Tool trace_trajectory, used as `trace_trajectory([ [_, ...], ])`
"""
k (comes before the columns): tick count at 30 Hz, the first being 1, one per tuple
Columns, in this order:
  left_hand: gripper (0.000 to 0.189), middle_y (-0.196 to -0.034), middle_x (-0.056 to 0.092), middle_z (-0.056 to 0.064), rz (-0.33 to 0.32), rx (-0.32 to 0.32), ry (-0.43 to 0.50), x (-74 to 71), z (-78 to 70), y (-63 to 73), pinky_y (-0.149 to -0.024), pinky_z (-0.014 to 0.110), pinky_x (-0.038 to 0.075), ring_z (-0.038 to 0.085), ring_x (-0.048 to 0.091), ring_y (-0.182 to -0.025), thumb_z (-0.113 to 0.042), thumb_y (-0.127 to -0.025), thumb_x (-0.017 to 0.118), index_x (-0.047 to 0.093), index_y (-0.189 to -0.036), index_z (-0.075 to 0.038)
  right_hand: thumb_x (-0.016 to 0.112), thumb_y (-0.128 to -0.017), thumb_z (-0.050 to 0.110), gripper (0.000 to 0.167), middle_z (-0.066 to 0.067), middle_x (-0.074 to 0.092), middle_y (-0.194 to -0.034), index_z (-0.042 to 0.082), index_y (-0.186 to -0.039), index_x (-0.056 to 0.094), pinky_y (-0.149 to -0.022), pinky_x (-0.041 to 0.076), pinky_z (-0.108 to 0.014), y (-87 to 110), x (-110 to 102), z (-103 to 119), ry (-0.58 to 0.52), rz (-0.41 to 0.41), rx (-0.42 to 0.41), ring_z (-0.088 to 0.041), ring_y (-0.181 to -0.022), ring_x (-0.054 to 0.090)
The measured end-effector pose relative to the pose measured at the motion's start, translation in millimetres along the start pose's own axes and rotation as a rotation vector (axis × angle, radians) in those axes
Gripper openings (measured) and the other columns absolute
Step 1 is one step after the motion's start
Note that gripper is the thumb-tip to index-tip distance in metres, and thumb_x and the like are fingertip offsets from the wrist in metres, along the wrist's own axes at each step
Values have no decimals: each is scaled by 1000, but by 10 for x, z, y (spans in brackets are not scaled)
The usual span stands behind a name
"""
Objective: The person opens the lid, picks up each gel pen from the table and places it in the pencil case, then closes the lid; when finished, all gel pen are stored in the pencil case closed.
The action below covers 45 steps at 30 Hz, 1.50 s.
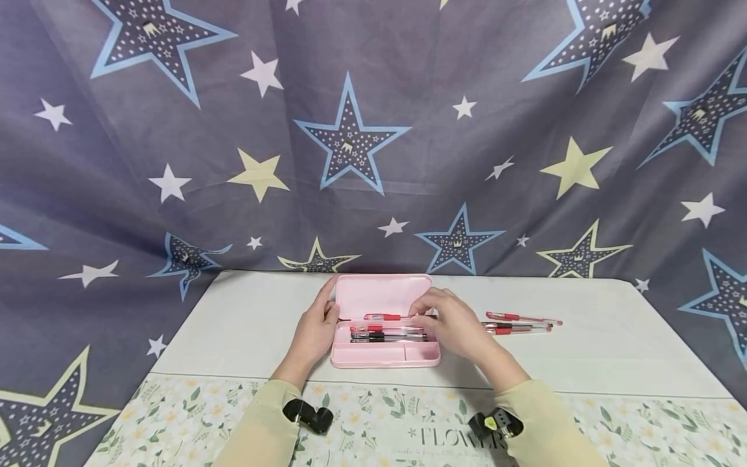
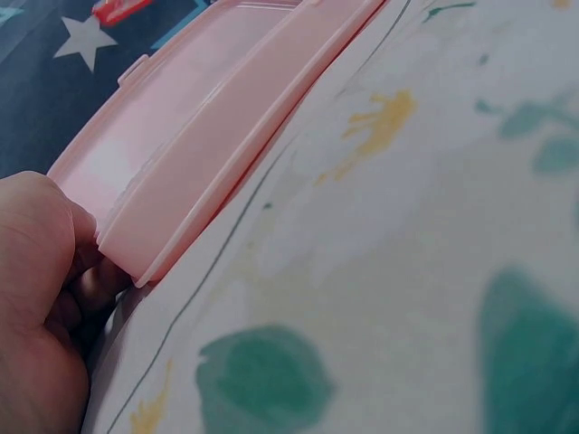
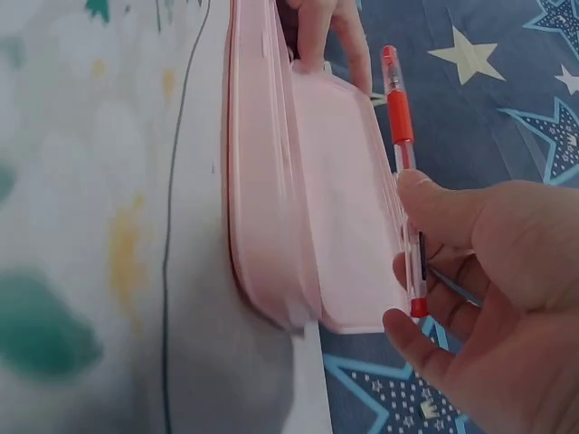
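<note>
A pink pencil case [image 1: 367, 354] lies on the table, its lid [image 1: 382, 293] raised at the back. My left hand [image 1: 313, 332] grips the case at its left end, with fingers at the lid's edge. In the right hand [image 1: 454, 325] is a red gel pen [image 1: 385, 317], pinched between thumb and fingers above the long compartment. The right wrist view shows this pen [image 3: 398, 117] with a clear barrel, red grip and red end. Black pens [image 1: 373, 337] and a red pen [image 1: 363, 329] lie lengthwise inside the case.
Several loose pens [image 1: 519, 328] with red and black parts lie on the table right of the case, partly behind the right hand. A flower-printed cloth [image 1: 362, 415] covers the near side of the table. Behind the table hangs a star-patterned curtain [image 1: 408, 175].
</note>
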<state>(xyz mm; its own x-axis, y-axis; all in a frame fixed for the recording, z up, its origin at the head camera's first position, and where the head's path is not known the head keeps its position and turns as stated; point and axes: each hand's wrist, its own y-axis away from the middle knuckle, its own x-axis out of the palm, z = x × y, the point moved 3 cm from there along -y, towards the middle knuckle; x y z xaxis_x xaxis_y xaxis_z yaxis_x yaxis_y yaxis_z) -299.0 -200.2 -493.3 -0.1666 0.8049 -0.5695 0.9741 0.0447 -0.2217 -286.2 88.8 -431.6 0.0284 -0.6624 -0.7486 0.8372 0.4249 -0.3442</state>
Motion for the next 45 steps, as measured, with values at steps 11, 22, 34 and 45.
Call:
trace_trajectory([
  [11, 64, -95, 66, 6, -2, 12, 6, 11, 34, -16, -90, 47, 46, 25, 58, -85, -11, -116, 53, 37, -174, -29, 88, -94, 9, 14, 13, 63, -86, 19, -90, 79, -87, 52, -41, -140, 251, 57, 0, 59, 59, -14, -91, 59],
  [22, 64, -90, 60, 2, 3, 6, 11, 11, 44, -7, -86, 44, 44, 22, 55, -80, -11, -116, 53, 36, -174, -33, 90, -93, 10, 17, 11, 62, -83, 21, -86, 78, -81, 50, -38, -147, 354, 6, 8, 70, 124, -10, -80, 56],
  [34, 64, -90, 61, 2, 4, 12, 9, 12, 62, -23, -88, 46, 44, 23, 55, -81, -10, -115, 54, 37, -175, -29, 92, -91, 11, 20, 12, 62, -82, 23, -83, 78, -82, 50, -39, -155, 419, -7, 42, 47, 149, -11, -82, 56],
  [45, 64, -89, 58, 2, 1, 9, 13, 6, 57, -21, -87, 46, 44, 23, 54, -80, -10, -115, 54, 37, -174, -29, 92, -91, 13, 19, 12, 63, -84, 24, -83, 79, -83, 50, -41, -164, 458, -16, 72, 36, 158, -13, -84, 58],
])
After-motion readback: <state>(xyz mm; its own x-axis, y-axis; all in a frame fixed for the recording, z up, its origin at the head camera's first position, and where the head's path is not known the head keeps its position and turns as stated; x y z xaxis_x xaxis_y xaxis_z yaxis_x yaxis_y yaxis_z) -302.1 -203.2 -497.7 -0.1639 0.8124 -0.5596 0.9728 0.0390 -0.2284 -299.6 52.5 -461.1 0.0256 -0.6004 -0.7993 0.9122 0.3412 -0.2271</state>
